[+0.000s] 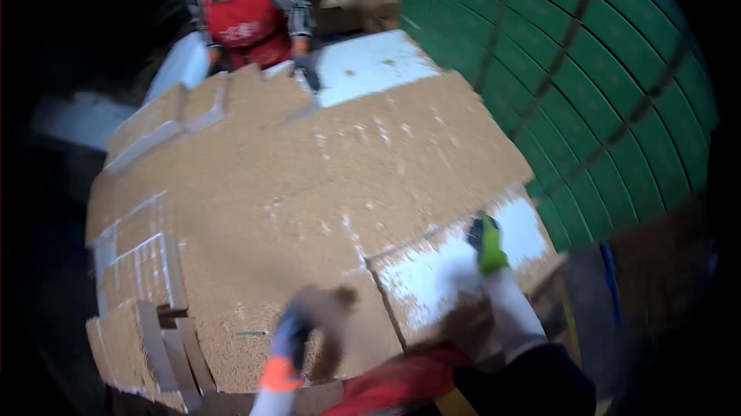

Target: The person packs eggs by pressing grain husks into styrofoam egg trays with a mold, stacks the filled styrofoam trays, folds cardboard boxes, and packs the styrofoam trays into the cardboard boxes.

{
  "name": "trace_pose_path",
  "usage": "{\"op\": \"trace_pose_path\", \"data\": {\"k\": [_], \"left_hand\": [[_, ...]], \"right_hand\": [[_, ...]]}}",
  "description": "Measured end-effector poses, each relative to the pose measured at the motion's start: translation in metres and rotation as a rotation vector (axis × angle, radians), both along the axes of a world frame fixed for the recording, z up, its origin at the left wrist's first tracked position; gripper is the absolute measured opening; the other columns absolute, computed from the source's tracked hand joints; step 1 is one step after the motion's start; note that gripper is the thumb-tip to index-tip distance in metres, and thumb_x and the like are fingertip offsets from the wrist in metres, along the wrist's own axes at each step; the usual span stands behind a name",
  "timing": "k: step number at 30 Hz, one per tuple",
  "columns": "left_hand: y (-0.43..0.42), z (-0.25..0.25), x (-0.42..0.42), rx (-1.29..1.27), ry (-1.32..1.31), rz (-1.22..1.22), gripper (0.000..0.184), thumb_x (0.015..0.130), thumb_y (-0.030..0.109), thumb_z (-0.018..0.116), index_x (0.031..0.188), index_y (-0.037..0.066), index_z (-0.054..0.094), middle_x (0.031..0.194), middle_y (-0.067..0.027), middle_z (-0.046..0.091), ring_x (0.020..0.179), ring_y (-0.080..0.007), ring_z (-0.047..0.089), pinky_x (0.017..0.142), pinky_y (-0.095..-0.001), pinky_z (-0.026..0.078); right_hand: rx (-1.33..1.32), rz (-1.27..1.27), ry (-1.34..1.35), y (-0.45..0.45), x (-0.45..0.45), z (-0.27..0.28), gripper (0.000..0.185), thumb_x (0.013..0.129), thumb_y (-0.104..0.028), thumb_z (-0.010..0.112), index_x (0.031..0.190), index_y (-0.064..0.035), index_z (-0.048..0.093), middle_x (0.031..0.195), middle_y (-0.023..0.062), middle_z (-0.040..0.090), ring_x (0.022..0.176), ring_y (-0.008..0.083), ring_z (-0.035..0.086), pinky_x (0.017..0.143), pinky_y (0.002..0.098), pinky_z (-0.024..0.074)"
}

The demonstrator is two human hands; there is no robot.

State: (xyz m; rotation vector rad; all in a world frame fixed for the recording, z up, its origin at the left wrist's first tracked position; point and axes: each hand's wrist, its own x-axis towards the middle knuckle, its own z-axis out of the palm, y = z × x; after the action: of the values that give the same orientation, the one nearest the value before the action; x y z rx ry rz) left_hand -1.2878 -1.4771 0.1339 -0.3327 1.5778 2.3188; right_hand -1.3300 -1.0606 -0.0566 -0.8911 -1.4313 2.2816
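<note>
My left hand [302,322], in a dark glove with an orange cuff, is smeared by motion. It is over the brown, grainy material [255,231] spread on the table near its front edge. A brownish blur beside its fingers could be loose grains, but I cannot tell. My right hand [487,245], in a black and bright green glove, is over a white panel [421,285] partly covered with brown grains. Its dark fingers are too blurred to show whether they grip anything. A thin green strip [251,333] lies left of my left hand.
Across the table stands a person in a red apron [245,26], a gloved hand [306,72] near another white panel [370,69]. White-edged trays or boxes [139,273] with brown filling line the left side. Stacked green crates [571,92] form a wall at right.
</note>
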Motion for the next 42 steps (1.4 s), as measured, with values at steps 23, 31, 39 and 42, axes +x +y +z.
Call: {"op": "trace_pose_path", "data": {"k": [23, 31, 39, 42], "left_hand": [[0.181, -0.266, -0.099, 0.398, -0.708, 0.649, 0.034, 0.082, 0.033, 0.068, 0.104, 0.011, 0.054, 0.087, -0.0119, 0.053, 0.082, -0.0272, 0.053, 0.075, -0.0468, 0.05], [0.179, -0.271, -0.087, 0.545, -0.648, 0.586, 0.046, 0.094, 0.038, 0.044, 0.134, 0.016, 0.04, 0.115, -0.0172, 0.047, 0.106, -0.0351, 0.047, 0.09, -0.0519, 0.043], [0.19, -0.208, -0.105, 0.313, -0.767, 0.508, 0.06, 0.084, 0.048, 0.06, 0.109, -0.006, 0.052, 0.1, -0.0189, 0.06, 0.093, -0.0315, 0.054, 0.087, -0.041, 0.045], [0.196, -0.21, -0.106, 0.41, -0.785, 0.449, 0.05, 0.078, 0.041, 0.07, 0.116, 0.012, 0.053, 0.096, -0.0094, 0.058, 0.09, -0.0272, 0.053, 0.082, -0.0444, 0.045]], "right_hand": [[-0.229, -0.135, -0.223, 0.138, -0.098, -0.036, 0.059, 0.079, -0.044, 0.069, 0.12, -0.0046, 0.053, 0.116, 0.0099, 0.055, 0.095, 0.0252, 0.054, 0.083, 0.0408, 0.0427], [-0.217, -0.154, -0.228, 0.133, -0.097, -0.025, 0.056, 0.078, -0.043, 0.07, 0.117, -0.0055, 0.054, 0.11, 0.0089, 0.055, 0.088, 0.0238, 0.052, 0.078, 0.0391, 0.0407], [-0.227, -0.178, -0.233, 0.128, -0.091, -0.022, 0.054, 0.078, -0.043, 0.07, 0.114, -0.0064, 0.054, 0.103, 0.0079, 0.054, 0.081, 0.0225, 0.05, 0.072, 0.0374, 0.0387], [-0.234, -0.201, -0.237, 0.126, -0.086, -0.02, 0.053, 0.078, -0.043, 0.07, 0.113, -0.0067, 0.054, 0.101, 0.0075, 0.054, 0.079, 0.022, 0.049, 0.07, 0.0367, 0.038]]}}
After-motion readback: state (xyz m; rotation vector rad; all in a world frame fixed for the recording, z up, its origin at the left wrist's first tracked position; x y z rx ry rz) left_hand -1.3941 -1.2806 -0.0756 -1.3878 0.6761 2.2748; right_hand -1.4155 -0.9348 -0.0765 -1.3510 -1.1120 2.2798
